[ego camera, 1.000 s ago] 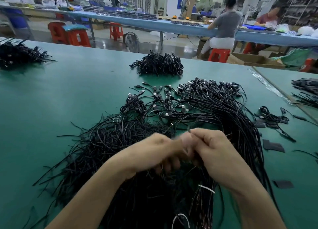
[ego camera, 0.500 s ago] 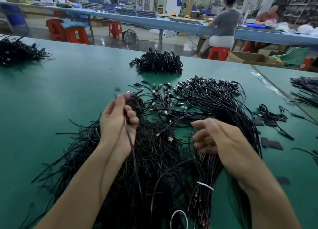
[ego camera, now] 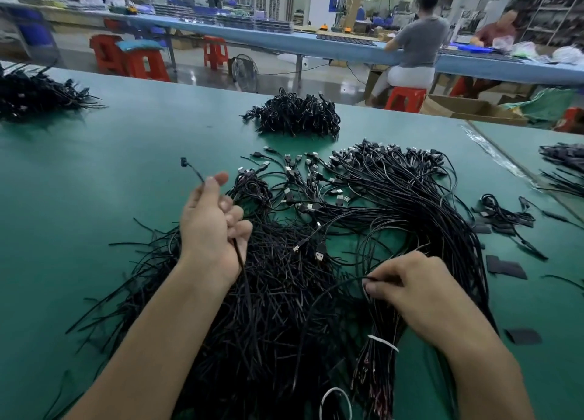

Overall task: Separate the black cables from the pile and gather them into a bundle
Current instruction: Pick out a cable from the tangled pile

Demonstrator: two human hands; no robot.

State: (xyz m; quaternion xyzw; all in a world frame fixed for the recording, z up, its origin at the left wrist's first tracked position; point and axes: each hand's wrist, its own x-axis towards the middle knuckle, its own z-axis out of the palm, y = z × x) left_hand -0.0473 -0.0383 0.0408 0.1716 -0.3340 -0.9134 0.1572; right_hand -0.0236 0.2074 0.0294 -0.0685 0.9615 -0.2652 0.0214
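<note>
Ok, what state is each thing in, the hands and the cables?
left hand: raised, gripping the lifted cable.
lifted cable: connector end free in the air.
pile: loose, tangled on the table.
right hand: pinching a strand at the pile.
tied bundle: bound by a white tie.

The left hand (ego camera: 211,227) is lifted a little over the green table (ego camera: 79,182), fingers curled round a single black cable (ego camera: 243,271). The cable's small plug (ego camera: 184,162) sticks out past the thumb, and the rest trails down beside the wrist into the big loose pile of black cables (ego camera: 284,318). The right hand (ego camera: 414,288) sits low on the pile, thumb and forefinger pinching another thin cable (ego camera: 355,279). Just below it lies a bundle (ego camera: 376,369) bound by a white tie (ego camera: 383,343). A separate heap (ego camera: 294,114) sits farther back, another (ego camera: 31,94) lies at the far left, and flat black strips (ego camera: 505,266) lie to the right.
</note>
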